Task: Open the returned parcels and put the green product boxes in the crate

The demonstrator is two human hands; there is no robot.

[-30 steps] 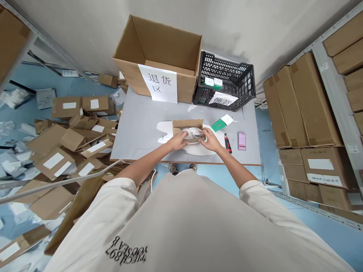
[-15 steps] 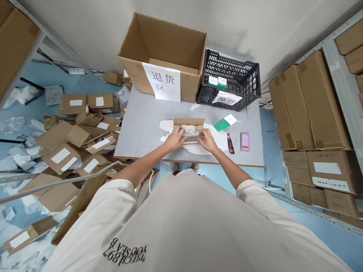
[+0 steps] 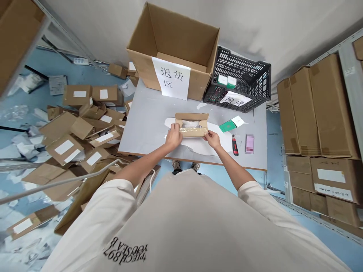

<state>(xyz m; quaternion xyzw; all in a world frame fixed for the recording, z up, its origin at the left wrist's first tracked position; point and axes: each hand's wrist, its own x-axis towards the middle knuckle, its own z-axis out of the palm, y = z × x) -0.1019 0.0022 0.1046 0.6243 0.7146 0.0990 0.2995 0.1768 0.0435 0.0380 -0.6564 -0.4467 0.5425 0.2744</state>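
Observation:
A small brown cardboard box (image 3: pixel 192 132) with raised flaps is between my hands at the front of the table. Pale wrapping shows inside it, and clear tape shines along its near side. My left hand (image 3: pixel 174 136) grips the box's left end, fingers closed on the cardboard. At the right near corner, my right hand (image 3: pixel 212 139) pinches the box between thumb and fingers. White plastic sheeting (image 3: pixel 198 149) lies under the box. To the right are a green and white small carton (image 3: pixel 231 124) and a red and black utility knife (image 3: pixel 235 146).
A large open carton (image 3: pixel 172 56) with a paper sign and a black plastic crate (image 3: pixel 241 81) stand at the table's back. A blurred pink item (image 3: pixel 249 144) lies on the right. Discarded boxes (image 3: pixel 82 132) heap up left; stacked cartons (image 3: pixel 333 109) fill the right shelf.
The box has tilted so its taped near side now shows more. My right hand has shifted from the inner edge to the lower right corner. The whole view has swung slightly.

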